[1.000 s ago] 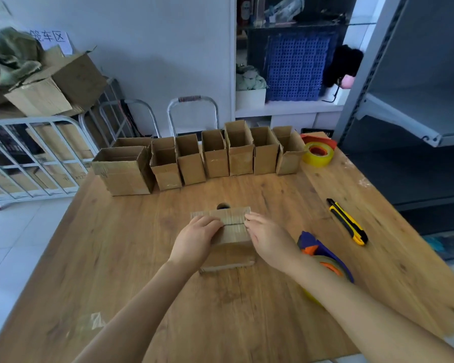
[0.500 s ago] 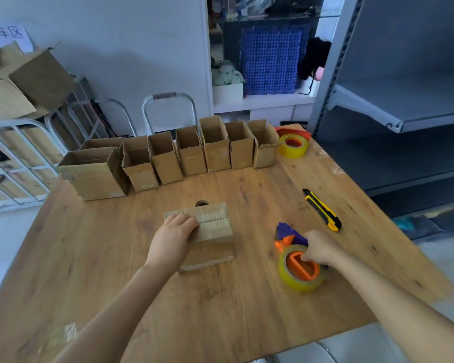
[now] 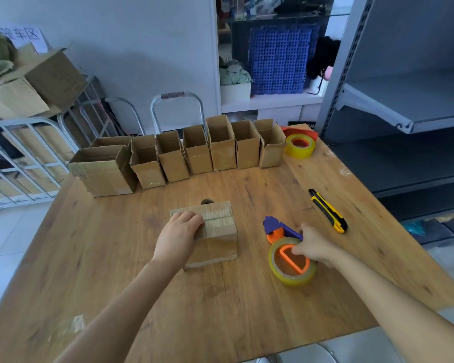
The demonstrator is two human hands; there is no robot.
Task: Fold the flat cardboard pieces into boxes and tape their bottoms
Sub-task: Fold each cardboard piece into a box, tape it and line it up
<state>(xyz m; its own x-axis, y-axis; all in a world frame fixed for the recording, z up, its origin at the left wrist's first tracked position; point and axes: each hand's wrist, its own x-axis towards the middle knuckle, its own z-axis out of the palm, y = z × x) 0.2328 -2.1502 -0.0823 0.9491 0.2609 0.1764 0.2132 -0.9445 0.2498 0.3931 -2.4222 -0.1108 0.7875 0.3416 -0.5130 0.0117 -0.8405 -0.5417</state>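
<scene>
A small cardboard box point(image 3: 218, 237) stands in the middle of the wooden table point(image 3: 116, 271) with its folded bottom flaps facing up. My left hand point(image 3: 180, 235) presses down on the left side of those flaps, holding them closed. To the right lies a tape dispenser point(image 3: 286, 247) with a purple and orange frame and a yellowish clear tape roll. My right hand point(image 3: 316, 246) grips it at the orange core, still resting on the table.
A row of several open folded boxes point(image 3: 197, 153) lines the table's far edge, with a bigger box point(image 3: 104, 170) at its left. A yellow tape roll point(image 3: 299, 146) sits at the far right corner. A yellow and black utility knife point(image 3: 328, 210) lies right of the dispenser.
My right hand left the box flaps, moved right and closed on the tape dispenser. My left hand stayed pressing the flaps. The camera turned slightly right.
</scene>
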